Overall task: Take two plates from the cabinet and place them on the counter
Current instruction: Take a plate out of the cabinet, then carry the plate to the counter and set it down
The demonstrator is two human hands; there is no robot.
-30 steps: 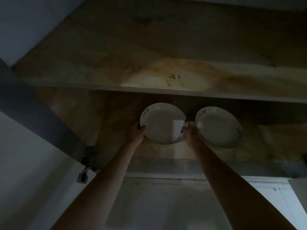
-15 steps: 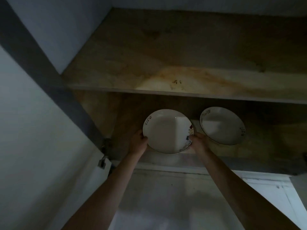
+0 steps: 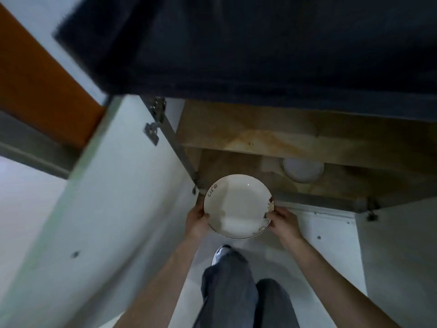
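A white plate [image 3: 237, 205] with dark lettering on its rim is held out in front of the low cabinet, clear of the shelf. My left hand [image 3: 196, 220] grips its left edge and my right hand [image 3: 282, 221] grips its right edge. A second white plate [image 3: 303, 171] lies on the lower shelf [image 3: 335, 185] inside the cabinet, back right, partly hidden by the shelf above. The dark counter [image 3: 260, 43] juts out above the cabinet and fills the top of the view.
The cabinet's left door [image 3: 106, 197] stands open, hinges [image 3: 152, 130] on its inner edge. The right door [image 3: 399, 245] is also open. My legs in grey trousers [image 3: 227, 287] and a shoe [image 3: 218, 253] are on the light floor below the plate.
Both hands have pulled the left plate out of the cabinet toward me. My view has dropped back, so the counter, open doors and my legs now show. The other plate stays on the shelf.
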